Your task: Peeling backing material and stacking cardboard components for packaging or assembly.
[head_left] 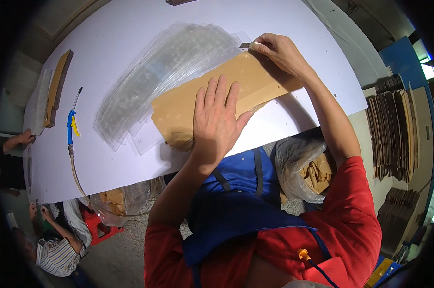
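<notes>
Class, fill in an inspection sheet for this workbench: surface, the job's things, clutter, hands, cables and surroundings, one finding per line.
Surface: white table, mostly bare.
Job's things: brown cardboard sheet lying over a fanned stack of clear plastic sheets.
Clutter: blue air blow gun; wood strips at the left edge.
Hands: left hand flat on the cardboard; right hand pinching a small piece at its far corner.
Cables: clear hose from the gun.
Surroundings: cardboard stacks, bagged scraps, another person crouching.
</notes>
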Available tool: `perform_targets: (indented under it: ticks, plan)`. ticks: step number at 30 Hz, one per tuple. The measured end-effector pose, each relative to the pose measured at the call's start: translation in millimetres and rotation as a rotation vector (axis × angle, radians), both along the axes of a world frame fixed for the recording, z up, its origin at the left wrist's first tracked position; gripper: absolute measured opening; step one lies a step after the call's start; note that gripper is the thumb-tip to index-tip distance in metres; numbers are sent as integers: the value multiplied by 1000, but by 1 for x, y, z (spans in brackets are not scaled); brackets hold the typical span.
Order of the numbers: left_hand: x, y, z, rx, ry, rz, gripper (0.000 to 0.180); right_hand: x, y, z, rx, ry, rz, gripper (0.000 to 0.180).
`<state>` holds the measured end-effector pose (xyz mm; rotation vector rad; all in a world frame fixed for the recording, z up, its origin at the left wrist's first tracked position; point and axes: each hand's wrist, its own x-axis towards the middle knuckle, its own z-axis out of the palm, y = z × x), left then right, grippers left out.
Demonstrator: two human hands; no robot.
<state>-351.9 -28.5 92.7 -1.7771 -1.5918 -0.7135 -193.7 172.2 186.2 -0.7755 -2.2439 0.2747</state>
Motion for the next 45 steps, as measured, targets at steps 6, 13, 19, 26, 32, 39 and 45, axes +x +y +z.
perform_targets:
  ticks: [6, 13, 19, 26, 32, 39, 45]
  plan:
    - [4, 2, 0, -52, 6, 58, 67, 2, 6, -4, 85, -50, -11, 37]
    - [1, 7, -6, -24, 5, 58, 67, -7, 4, -2, 161, -95, -89, 33]
    - [1, 8, -2, 2, 4, -2, 63, 0, 5, -2, 15, 55, -29, 31]
    - [2, 4, 0, -19, 2, 53, 66, -3, 16, -2, 417, -49, -40, 29]
    - [0, 3, -1, -14, -4, 58, 65, -10, 6, -1, 365, -33, -62, 25]
    - [-3, 1, 1, -32, -28, 57, 64, -14, -2, 1, 232, -42, -2, 22]
    - [-4, 2, 1, -21, -21, 56, 64, -16, 7, -3, 500, -32, -114, 24]
